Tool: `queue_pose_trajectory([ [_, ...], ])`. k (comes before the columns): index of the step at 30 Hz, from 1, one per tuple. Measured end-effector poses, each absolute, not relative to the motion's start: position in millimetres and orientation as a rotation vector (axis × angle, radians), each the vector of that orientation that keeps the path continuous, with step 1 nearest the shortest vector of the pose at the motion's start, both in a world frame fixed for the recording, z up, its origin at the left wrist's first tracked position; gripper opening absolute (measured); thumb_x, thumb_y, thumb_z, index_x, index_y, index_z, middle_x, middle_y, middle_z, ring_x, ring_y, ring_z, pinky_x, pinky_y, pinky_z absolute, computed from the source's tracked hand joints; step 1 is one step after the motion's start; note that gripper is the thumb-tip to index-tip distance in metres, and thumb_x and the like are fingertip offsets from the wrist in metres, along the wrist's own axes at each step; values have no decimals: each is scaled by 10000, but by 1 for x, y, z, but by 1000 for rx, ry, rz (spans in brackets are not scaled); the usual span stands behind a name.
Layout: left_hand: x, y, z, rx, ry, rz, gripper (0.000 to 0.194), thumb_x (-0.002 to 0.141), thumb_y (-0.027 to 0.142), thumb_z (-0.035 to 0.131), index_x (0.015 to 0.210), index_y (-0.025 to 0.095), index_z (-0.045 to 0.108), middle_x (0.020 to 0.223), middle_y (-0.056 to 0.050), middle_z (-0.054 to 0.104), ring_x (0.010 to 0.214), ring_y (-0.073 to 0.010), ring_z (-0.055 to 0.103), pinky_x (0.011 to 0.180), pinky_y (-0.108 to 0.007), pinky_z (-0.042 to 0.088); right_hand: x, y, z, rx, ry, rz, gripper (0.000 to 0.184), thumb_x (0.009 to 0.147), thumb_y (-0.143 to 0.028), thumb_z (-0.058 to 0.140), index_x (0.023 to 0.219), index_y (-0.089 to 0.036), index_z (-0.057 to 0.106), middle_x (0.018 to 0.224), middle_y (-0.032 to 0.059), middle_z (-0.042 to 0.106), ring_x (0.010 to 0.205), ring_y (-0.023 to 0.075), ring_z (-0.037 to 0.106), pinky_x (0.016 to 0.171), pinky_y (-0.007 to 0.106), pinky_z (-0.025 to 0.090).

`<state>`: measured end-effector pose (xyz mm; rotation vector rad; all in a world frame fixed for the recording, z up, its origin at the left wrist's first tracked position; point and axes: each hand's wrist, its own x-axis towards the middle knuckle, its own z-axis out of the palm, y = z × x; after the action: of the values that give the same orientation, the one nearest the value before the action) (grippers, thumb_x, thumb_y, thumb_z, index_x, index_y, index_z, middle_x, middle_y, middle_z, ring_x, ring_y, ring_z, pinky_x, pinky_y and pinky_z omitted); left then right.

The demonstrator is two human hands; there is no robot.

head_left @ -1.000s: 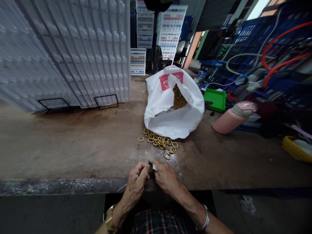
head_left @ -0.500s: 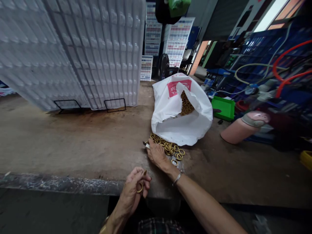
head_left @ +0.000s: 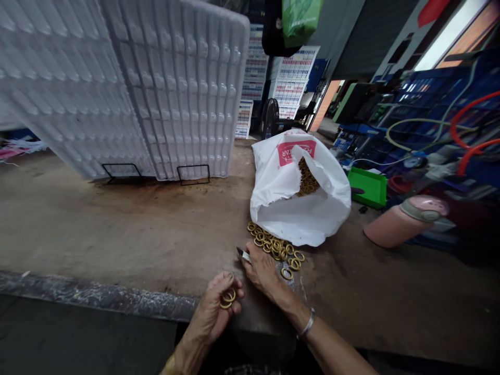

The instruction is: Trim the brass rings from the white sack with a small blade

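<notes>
My left hand (head_left: 217, 303) is curled, palm turned up, above the table's near edge. It holds brass-coloured rings (head_left: 227, 298); two show, overlapping, in the bent fingers. To its right, my right hand (head_left: 262, 270) is low over the tabletop, its fingers closed on a small tool (head_left: 244, 254) with a dark pointed tip and a pale body. The tool's exact kind cannot be made out. Just beyond this hand lies a loose pile of brass-coloured rings (head_left: 276, 246). The pile spreads from the mouth of a white sack (head_left: 300, 219), which holds many more rings.
Tall ribbed clear plastic trays (head_left: 183, 94) stand at the back left against black wire stands (head_left: 194, 175). Right of the sack are a green tray (head_left: 367, 186) and a tilted pink bottle (head_left: 400, 223). Behind are a black fan (head_left: 270, 117) and stacked white crates (head_left: 289, 86).
The view has shifted slightly. My right hand has drawn back a little from the pile, still with the tool. In my left hand, the rings now lie together, where one stood at the fingertips.
</notes>
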<state>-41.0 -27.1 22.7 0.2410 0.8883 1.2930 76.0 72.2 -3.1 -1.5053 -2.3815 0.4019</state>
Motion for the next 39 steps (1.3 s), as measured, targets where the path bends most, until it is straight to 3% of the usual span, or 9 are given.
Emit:
queue_pose_trajectory([
  [3, -40, -23, 18, 469, 1100, 1314, 371, 632, 449, 732, 762, 169, 526, 586, 41, 507, 451, -69, 408, 359, -161, 281, 88, 64, -3, -1417, -2270, 612, 77, 780, -177, 446, 801, -181, 520, 690, 5, 554, 636, 141, 504, 594, 252, 306],
  [5, -39, -21, 13, 694, 1304, 1316, 316, 691, 422, 675, 832, 162, 564, 565, 46, 500, 436, -67, 388, 385, -175, 298, 94, 61, 0, -1380, -2103, 851, 71, 758, -228, 455, 730, -183, 503, 636, -18, 504, 615, 130, 462, 586, 242, 315],
  [9, -37, -21, 3, 1238, 1418, 1295, 220, 794, 277, 539, 950, 153, 631, 728, -17, 622, 644, -111, 550, 623, -209, 444, 105, 50, 11, -1337, -1717, 1361, 106, 672, -285, 507, 654, -187, 473, 559, -62, 412, 530, 91, 381, 512, 210, 304],
  [12, -32, -20, -1, 1441, 1342, 1280, 258, 811, 241, 482, 1000, 153, 635, 898, -66, 683, 810, -157, 619, 754, -257, 481, 111, 38, 20, -1325, -1409, 1799, 165, 642, -329, 539, 704, -207, 446, 490, -109, 316, 387, 50, 219, 386, 195, 174],
  [16, -26, -20, 2, 1470, 1317, 1227, 237, 809, 232, 475, 949, 150, 648, 912, -74, 698, 834, -168, 640, 780, -272, 494, 115, 25, 24, -1227, -1171, 2072, 227, 606, -333, 569, 747, -211, 438, 511, -112, 399, 338, 21, 169, 348, 191, 97],
  [22, -23, -23, 5, 1405, 1397, 1204, 213, 809, 271, 484, 846, 159, 661, 768, -44, 687, 723, -155, 624, 698, -251, 479, 119, 23, 14, -1355, -1496, 1703, 305, 757, -483, 465, 684, -188, 494, 495, -65, 433, 366, 48, 266, 384, 210, 190],
  [26, -20, -24, 6, 1380, 1430, 1179, 216, 794, 287, 499, 826, 152, 665, 748, -46, 680, 700, -161, 608, 691, -261, 461, 121, 22, 16, -1321, -1738, 1434, 325, 790, -437, 436, 605, -178, 501, 538, -22, 476, 520, 97, 418, 531, 239, 324],
  [31, -16, -23, 10, 1225, 1405, 1143, 223, 763, 335, 543, 728, 136, 637, 692, -40, 636, 655, -140, 547, 640, -242, 418, 119, 21, 21, -1362, -1761, 1388, 292, 776, -403, 428, 592, -183, 483, 576, -11, 497, 578, 122, 446, 598, 262, 352],
  [39, -21, -30, 11, 820, 1152, 977, 355, 770, 510, 560, 754, 157, 517, 519, 67, 417, 397, -42, 253, 384, -185, 171, 116, 23, 10, -1378, -1742, 1312, 261, 748, -409, 421, 618, -190, 481, 585, -16, 482, 583, 130, 442, 572, 253, 355],
])
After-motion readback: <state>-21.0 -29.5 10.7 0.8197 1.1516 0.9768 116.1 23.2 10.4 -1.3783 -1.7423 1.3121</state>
